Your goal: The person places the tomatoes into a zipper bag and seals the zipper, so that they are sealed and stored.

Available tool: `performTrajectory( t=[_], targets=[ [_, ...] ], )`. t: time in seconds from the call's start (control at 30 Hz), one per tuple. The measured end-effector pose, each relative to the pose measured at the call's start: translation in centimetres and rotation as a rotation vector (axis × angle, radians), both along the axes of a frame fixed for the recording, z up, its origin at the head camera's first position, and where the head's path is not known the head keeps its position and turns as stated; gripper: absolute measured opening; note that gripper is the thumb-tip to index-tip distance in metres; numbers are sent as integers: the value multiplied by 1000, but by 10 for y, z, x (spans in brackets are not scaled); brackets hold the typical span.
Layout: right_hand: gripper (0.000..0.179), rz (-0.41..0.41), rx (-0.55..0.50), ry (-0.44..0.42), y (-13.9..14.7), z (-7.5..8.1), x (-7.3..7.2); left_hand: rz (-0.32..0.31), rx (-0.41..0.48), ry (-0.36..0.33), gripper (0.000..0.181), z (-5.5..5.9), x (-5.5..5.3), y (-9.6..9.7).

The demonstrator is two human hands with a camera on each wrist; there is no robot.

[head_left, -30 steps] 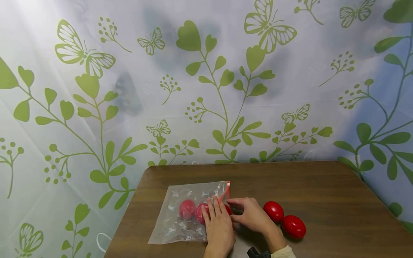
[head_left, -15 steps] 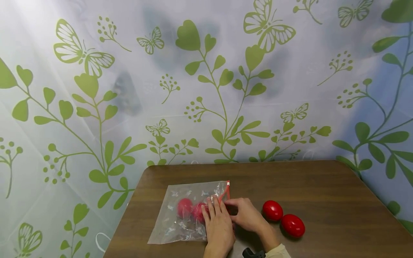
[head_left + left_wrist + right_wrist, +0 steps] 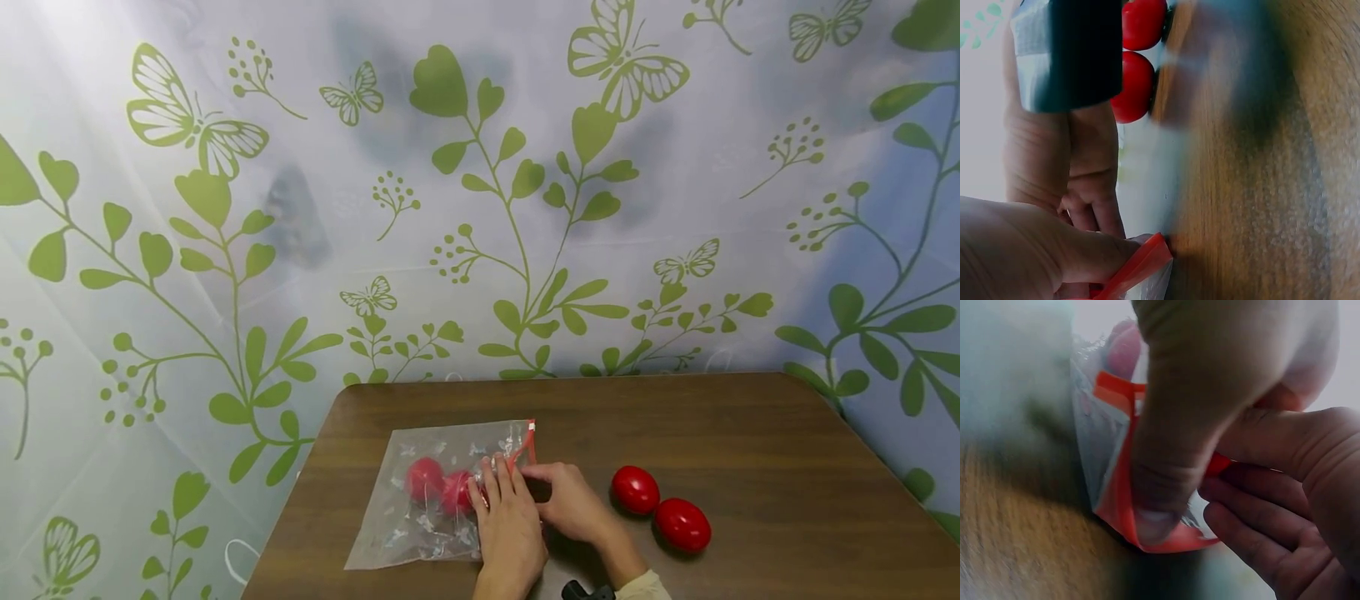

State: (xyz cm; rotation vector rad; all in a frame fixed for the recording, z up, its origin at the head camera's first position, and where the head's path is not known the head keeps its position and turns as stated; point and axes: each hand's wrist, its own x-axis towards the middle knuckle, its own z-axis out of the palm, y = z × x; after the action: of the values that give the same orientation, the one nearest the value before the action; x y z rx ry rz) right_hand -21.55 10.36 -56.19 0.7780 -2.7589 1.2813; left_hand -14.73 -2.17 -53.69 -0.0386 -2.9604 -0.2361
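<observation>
On the brown table (image 3: 735,450), a clear bag (image 3: 405,533) with red ovals (image 3: 425,480)
Head view: the left hand (image 3: 513,529) clamps the bag near its mouth, fingers straight on top; two loose ovals (image 3: 636,490) lie beyond the right hand (image 3: 577,504). Left wrist view: a thumb (image 3: 1091,250) meets the red rim (image 3: 1141,262). Right wrist view: the right hand is at the mouth; I cannot tell whether its fingers hold anything.

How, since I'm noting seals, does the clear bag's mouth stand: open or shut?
Open. In the right wrist view, the red edge of the clear bag gapes, with its inside showing.
</observation>
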Motion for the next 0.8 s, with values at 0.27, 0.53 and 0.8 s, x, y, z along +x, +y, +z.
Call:
performTrajectory(
  t=[0.27,0.53,0.8],
  targets=[
    [46,64,-135,-176,21,14,2,-2,-5,-23,89,-2,0,0],
    [54,0,-123,-200,50,35,9,2,-31,-5,92,-2,0,0],
    [56,-65,-105,-157,84,50,19,5,-81,22,95,-5,0,0]
  ],
)
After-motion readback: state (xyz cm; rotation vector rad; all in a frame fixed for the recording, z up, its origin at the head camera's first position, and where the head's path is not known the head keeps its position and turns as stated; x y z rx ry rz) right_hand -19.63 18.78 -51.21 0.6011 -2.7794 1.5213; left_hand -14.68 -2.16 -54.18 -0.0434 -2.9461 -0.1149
